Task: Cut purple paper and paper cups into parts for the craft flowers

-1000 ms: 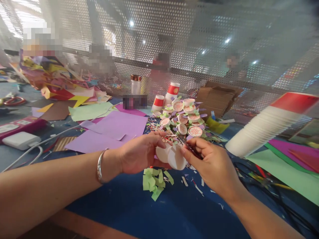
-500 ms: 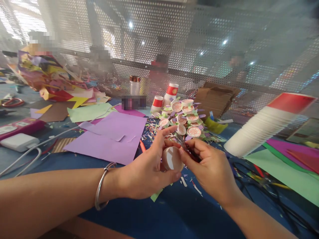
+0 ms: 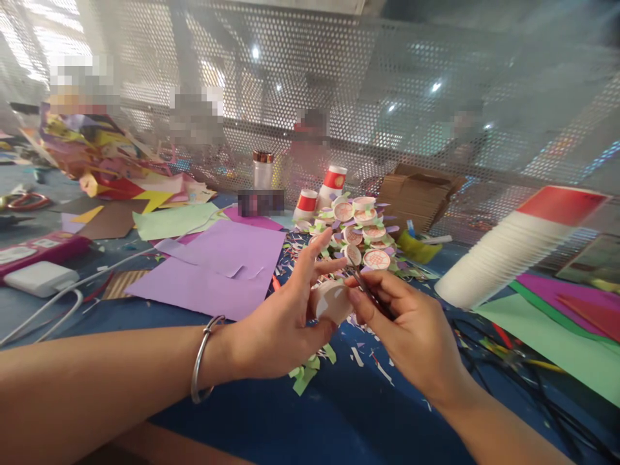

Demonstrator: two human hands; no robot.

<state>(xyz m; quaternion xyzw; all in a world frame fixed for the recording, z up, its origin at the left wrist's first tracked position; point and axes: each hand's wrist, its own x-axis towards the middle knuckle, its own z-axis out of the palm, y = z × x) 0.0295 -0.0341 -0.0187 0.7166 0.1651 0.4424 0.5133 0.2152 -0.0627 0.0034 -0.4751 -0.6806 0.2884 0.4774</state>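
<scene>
My left hand (image 3: 285, 316) holds a small white paper cup bottom (image 3: 332, 302) between thumb and palm, with its fingers raised and spread. My right hand (image 3: 404, 329) is closed round a pair of small scissors (image 3: 364, 289), whose blades point at the cup's rim. A silver bangle (image 3: 203, 361) sits on my left wrist. Green paper scraps (image 3: 310, 371) lie on the blue table (image 3: 300, 420) just under my hands. Behind them stands a pile of decorated cup pieces (image 3: 361, 232) with red marks and coloured petals.
Purple paper sheets (image 3: 217, 265) lie to the left, green and magenta sheets (image 3: 557, 323) to the right. A stack of white cups with a red rim (image 3: 513, 248) lies on its side at right. Red and white cups (image 3: 332, 184), a jar (image 3: 263, 169), a white charger (image 3: 41, 278) and a perforated metal screen (image 3: 339, 97) are further off.
My left hand turned the cup piece and lifted its fingers off it. The two white discs seen a second ago now show as one. The green scraps under my hands are uncovered again.
</scene>
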